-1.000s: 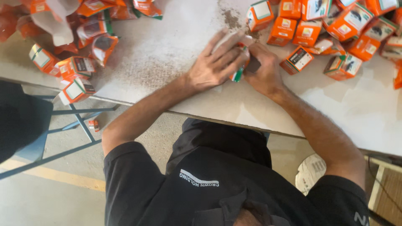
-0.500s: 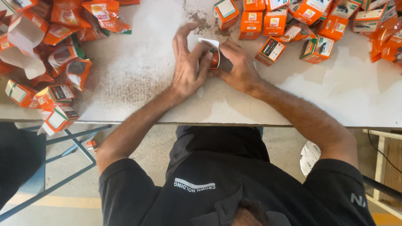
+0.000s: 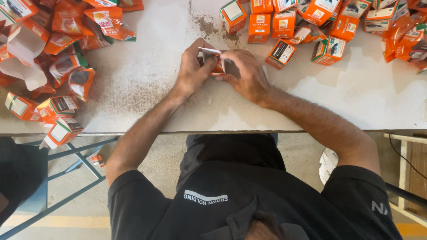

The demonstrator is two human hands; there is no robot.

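Two hands work at one desk [image 3: 356, 98], the left hand [image 3: 192, 70] and right hand [image 3: 247, 73] sharing one small carton [image 3: 212, 58]. About fifteen orange boxes [image 3: 284, 24] crowd the upper right; roughly a dozen orange pouches [image 3: 71, 20] and several flattened boxes [image 3: 58, 106] lie left.

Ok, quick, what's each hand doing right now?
Left hand: closed on the small orange carton, gripping its left side.
Right hand: closed on the same carton, fingers at its open white flap.
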